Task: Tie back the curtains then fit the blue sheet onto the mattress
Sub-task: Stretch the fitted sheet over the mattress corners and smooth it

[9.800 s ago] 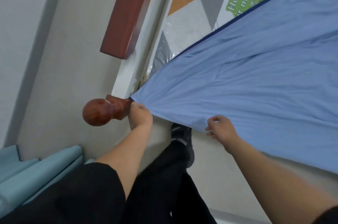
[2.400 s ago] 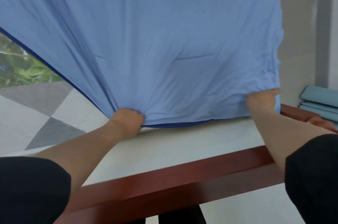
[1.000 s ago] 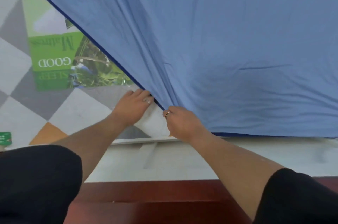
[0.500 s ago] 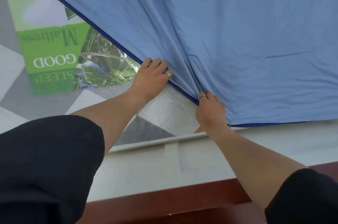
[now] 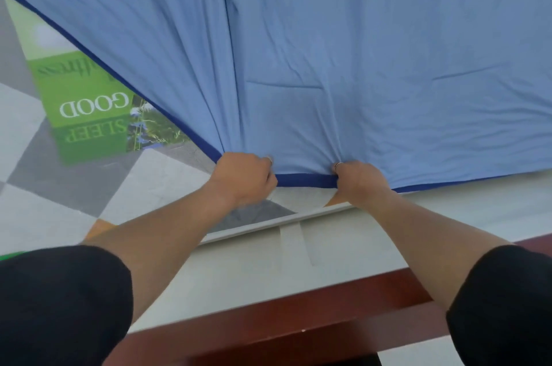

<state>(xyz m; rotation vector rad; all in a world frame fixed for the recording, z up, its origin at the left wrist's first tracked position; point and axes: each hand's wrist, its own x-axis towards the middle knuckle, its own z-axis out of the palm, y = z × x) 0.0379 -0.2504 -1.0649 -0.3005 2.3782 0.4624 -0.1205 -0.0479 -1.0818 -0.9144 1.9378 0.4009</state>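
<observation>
matt cloth blue sheet (creased), glossy plastic-wrapped mattress, polished wood frame

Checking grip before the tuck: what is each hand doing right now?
Left hand: fingers curled, gripping the dark hem of the blue sheet.
Right hand: fingers curled, gripping the same hem a little further along.

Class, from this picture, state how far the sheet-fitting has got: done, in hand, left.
Done: the sheet covers much of the mattress. In hand: the left hand and right hand grip its hem by the near edge. Left: the hem is not yet tucked over that edge, and the mattress's left part lies bare. Curtains are out of view.
</observation>
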